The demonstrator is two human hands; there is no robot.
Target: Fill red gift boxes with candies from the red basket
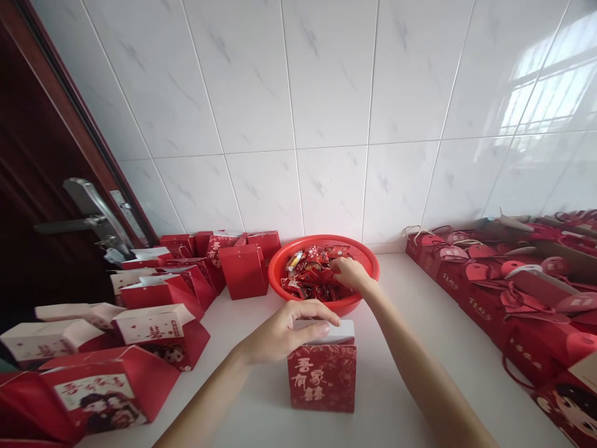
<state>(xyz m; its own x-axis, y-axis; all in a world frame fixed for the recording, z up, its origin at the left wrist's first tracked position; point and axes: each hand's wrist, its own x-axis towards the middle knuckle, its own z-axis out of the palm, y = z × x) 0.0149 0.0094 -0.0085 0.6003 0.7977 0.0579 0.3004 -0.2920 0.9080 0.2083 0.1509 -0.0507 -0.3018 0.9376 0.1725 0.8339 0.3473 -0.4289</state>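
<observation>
A red paper candy box (321,378) with pale Chinese lettering stands upright on the white surface in front of me. My left hand (293,330) is closed around its top edge, thumb and fingers at the pale flap (338,333). Behind the box sits a red plastic basket (368,255) holding many wrapped candies (312,270), mostly red. My right hand (349,272) reaches into the basket's right side with curled fingers against the candies. Its fingertips are partly hidden, and what they grip cannot be made out.
Several red boxes (244,270) stand at the left, some with raised white flaps. Along the right lie rows of red boxes (443,274) with cord handles. A tiled wall (261,93) closes off the back, and a dark door (28,155) with a metal handle is far left.
</observation>
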